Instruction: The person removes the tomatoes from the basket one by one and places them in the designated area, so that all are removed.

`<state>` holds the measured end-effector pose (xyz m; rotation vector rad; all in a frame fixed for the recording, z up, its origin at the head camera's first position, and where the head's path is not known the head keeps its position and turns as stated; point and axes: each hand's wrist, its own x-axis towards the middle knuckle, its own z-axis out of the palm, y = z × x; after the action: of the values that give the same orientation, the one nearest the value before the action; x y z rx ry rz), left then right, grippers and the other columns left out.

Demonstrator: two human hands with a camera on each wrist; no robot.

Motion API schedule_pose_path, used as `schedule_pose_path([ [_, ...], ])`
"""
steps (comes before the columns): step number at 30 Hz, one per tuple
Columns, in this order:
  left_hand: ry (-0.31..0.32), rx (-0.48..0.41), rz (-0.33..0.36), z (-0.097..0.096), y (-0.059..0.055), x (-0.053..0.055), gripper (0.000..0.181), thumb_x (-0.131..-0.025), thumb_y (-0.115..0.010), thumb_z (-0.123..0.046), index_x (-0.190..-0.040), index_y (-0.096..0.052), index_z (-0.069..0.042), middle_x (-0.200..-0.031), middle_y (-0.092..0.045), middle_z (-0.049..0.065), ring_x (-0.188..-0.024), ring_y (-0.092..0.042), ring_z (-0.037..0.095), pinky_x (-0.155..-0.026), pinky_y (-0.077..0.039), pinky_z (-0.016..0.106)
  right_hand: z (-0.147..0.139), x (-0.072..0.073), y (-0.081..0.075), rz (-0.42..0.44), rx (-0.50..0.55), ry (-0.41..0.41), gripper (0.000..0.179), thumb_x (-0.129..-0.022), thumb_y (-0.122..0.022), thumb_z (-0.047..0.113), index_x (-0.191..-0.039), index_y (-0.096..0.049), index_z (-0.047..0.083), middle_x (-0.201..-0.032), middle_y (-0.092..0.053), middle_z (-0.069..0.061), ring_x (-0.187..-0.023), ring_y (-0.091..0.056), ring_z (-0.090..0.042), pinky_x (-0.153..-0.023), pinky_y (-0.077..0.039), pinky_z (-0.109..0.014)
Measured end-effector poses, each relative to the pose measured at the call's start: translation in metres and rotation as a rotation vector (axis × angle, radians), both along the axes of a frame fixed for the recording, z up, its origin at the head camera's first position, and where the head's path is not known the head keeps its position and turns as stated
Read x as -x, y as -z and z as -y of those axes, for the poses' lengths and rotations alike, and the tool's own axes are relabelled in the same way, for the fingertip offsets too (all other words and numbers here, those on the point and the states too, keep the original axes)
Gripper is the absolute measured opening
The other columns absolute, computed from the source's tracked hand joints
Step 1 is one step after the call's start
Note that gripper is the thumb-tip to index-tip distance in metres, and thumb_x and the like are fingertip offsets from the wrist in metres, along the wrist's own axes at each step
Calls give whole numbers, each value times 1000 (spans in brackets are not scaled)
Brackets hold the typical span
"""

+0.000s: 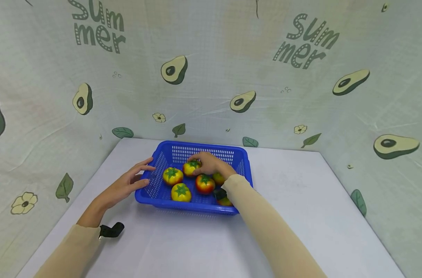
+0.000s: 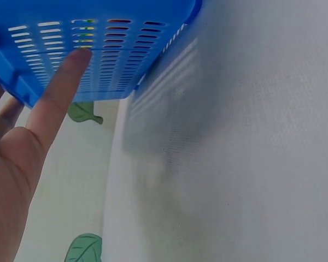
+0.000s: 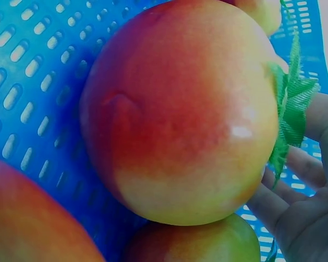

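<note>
A blue plastic basket (image 1: 193, 206) with slotted walls holds several red-and-yellow tomatoes with green leafy tops. My right hand (image 1: 211, 163) reaches into it and grips a tomato (image 1: 191, 168) near the back wall, thumb on the near side and fingers on the far side. Closer to me lie another tomato (image 1: 205, 184) and a yellower tomato (image 1: 181, 192). In the right wrist view a large tomato (image 3: 180, 114) hides part of the right hand (image 3: 311, 213). My left hand (image 1: 129, 180) rests at the basket's left end with fingers extended; one fingertip meets the slotted wall in the left wrist view.
The basket stands on a white-covered table (image 1: 183, 247) toward its back edge. A pale cloth (image 1: 211, 50) printed with avocados and leaves hangs behind and on both sides. A black wrist camera (image 1: 112, 230) sticks out from the left sleeve.
</note>
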<state>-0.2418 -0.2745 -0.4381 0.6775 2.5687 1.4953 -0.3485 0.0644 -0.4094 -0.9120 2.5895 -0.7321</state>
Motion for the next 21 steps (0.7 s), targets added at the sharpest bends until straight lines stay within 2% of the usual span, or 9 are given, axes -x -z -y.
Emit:
schedule_pose_path([
  [6, -3, 6, 4, 1, 1, -1, 45, -108, -62, -21, -151, -53, -14, -178, -18, 10, -160, -15, 49, -121, -21, 77, -2, -3, 2, 25, 6, 17, 47, -100, -76, 23, -146, -66, 18, -149, -61, -10, -139, -52, -31, -123, -40, -50],
  [10, 2, 0, 2, 2, 3, -1, 44, -109, -61, -22, -151, -53, -14, -178, -19, 9, -161, -16, 47, -122, -21, 75, -2, -5, 0, 12, 10, 14, 47, -100, -76, 23, -145, -66, 18, -148, -62, -10, -138, -53, -31, -123, -40, -49],
  [17, 10, -32, 0, -1, 2, -1, 43, -109, -61, -20, -150, -54, -12, -177, -18, 11, -161, -14, 49, -122, -19, 76, -3, -8, -11, -23, 20, 12, 46, -100, -76, 21, -144, -66, 14, -147, -62, -11, -137, -53, -31, -124, -39, -49],
  [21, 5, -31, 0, 0, 2, -1, 43, -108, -61, -18, -150, -54, -11, -177, -18, 11, -161, -14, 49, -122, -18, 77, -6, -13, -23, -36, 26, 14, 48, -100, -76, 19, -146, -65, 14, -148, -62, -10, -137, -55, -30, -122, -42, -48],
])
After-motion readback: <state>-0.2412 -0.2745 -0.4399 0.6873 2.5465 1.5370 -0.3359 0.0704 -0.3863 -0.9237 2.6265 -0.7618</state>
